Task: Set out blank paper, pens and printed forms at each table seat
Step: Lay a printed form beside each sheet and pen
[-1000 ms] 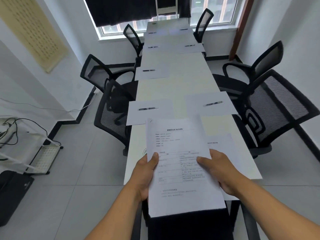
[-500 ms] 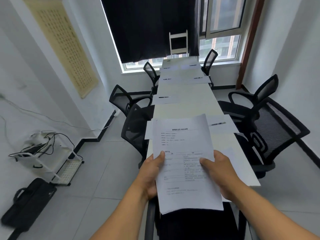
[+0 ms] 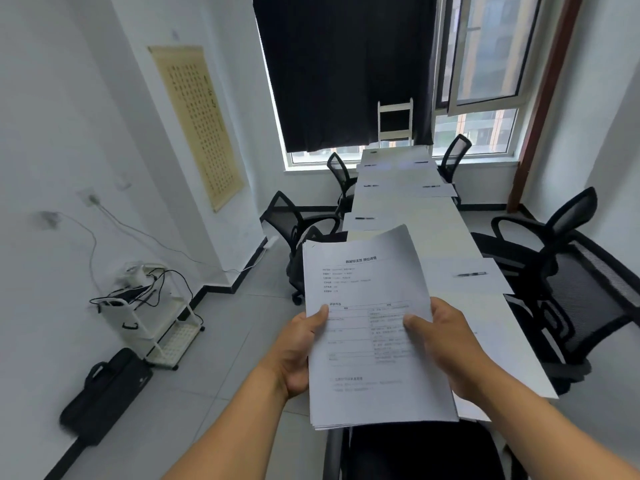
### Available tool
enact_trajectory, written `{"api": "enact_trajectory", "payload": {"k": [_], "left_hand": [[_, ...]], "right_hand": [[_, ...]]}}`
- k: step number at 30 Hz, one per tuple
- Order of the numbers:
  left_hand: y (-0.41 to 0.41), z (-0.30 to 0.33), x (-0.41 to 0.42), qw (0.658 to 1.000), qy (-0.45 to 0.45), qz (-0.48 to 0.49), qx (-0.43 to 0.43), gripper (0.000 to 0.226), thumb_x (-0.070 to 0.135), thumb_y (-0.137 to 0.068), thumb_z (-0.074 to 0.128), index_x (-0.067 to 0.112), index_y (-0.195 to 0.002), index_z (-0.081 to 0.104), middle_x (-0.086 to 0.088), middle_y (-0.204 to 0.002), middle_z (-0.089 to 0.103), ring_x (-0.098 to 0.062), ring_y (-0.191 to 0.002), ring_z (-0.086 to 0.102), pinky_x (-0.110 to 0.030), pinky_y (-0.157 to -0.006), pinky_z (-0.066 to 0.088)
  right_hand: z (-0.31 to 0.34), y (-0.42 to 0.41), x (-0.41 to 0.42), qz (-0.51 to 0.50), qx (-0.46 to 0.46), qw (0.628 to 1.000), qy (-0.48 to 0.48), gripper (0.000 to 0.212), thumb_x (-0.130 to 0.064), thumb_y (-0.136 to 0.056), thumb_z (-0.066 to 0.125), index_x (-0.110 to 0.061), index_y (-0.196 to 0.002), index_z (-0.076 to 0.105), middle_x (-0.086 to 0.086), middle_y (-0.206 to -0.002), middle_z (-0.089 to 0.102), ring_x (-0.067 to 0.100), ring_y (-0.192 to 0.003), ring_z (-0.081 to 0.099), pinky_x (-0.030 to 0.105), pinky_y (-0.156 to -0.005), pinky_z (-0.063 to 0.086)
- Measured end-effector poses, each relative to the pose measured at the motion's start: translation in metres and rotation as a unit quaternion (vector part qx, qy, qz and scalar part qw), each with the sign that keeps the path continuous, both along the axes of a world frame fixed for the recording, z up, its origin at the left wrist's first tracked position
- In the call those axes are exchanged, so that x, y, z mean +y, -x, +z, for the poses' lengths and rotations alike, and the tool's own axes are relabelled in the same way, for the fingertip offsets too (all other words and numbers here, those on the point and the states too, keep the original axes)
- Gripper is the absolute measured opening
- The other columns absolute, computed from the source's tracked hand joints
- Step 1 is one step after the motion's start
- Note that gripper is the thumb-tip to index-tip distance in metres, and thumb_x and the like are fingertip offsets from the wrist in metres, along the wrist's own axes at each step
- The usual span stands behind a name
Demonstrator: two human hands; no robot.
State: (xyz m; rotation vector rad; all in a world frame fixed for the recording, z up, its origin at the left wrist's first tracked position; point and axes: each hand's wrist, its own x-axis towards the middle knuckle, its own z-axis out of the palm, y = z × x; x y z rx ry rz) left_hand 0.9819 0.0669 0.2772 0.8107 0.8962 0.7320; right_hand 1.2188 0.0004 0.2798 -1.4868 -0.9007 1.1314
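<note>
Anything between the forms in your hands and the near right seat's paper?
Nothing visible. Both the left hand and right hand hold the forms above the table; only a pen lies on that paper.

White printed forms stack (image 3: 372, 327) between the fingers (image 3: 320, 315): black text, thin ruled table lines. Beyond the fingers: long white worktop (image 3: 429, 230), white blank sheets (image 3: 464, 275), black pens (image 3: 470, 274). Black mesh office chairs (image 3: 581, 289) both sides. Black curtain (image 3: 343, 67). Beige scroll (image 3: 197, 123), dark character grid. Grey tiled floor (image 3: 221, 344).

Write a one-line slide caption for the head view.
Both hands, left hand and right hand, hold a stack of printed forms above the long table already laid with paper and pens.
</note>
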Motion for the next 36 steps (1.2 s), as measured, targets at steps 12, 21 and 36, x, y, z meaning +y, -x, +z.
{"api": "enact_trajectory", "payload": {"k": [12, 21, 36], "left_hand": [[0.180, -0.016, 0.122, 1.000, 0.000, 0.012, 0.008, 0.041, 0.030, -0.116, 0.050, 0.007, -0.146, 0.064, -0.019, -0.134, 0.077, -0.039, -0.120, 0.076, -0.054, -0.091, 0.067], [0.265, -0.020, 0.210, 0.999, 0.014, -0.044, 0.001, 0.039, 0.029, -0.117, 0.048, 0.008, -0.146, 0.064, -0.018, -0.134, 0.077, -0.039, -0.120, 0.076, -0.052, -0.087, 0.068], [0.223, -0.019, 0.434, 0.996, -0.014, -0.063, 0.067, 0.036, 0.030, -0.118, 0.048, 0.013, -0.144, 0.066, -0.014, -0.131, 0.079, -0.036, -0.120, 0.077, -0.057, -0.101, 0.061]], "right_hand": [[-0.017, 0.182, 0.123, -0.016, -0.029, 0.999, -0.011, 0.016, -0.012, -0.106, 0.063, -0.020, -0.117, 0.072, -0.005, -0.104, 0.084, 0.022, -0.094, 0.082, 0.046, -0.085, 0.066], [-0.030, 0.271, 0.191, -0.073, -0.022, 0.997, 0.016, 0.017, -0.014, -0.104, 0.065, -0.020, -0.117, 0.073, -0.005, -0.106, 0.084, 0.026, -0.099, 0.081, 0.053, -0.093, 0.065], [-0.052, 0.241, 0.405, -0.120, 0.007, 0.993, 0.003, 0.013, -0.016, -0.106, 0.065, -0.021, -0.116, 0.071, -0.006, -0.107, 0.083, 0.021, -0.098, 0.080, 0.043, -0.088, 0.064]]}}
